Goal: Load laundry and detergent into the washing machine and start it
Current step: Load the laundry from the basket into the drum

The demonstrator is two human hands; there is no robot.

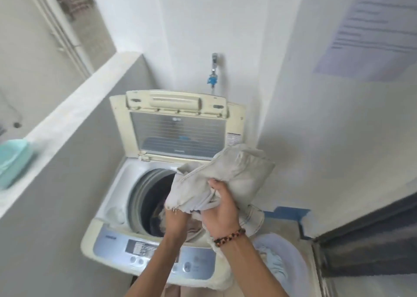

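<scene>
A top-loading washing machine (108, 238) stands in the corner with its lid (178, 134) raised against the wall. The drum (153, 195) is open and some clothes lie inside it. Both hands hold a bundle of pale grey-beige cloth (237, 170) over the right side of the drum. My right hand (222, 208), with a bead bracelet at the wrist, grips the cloth from the front. My left hand (177, 221) holds it from beneath, its fingers mostly hidden by the fabric.
A lilac laundry basket (291, 258) with light blue cloth stands on the floor right of the machine. A teal tub (13, 161) sits on the low wall at left. A tap (214, 70) is on the wall behind. A dark door frame (361, 240) lies at right.
</scene>
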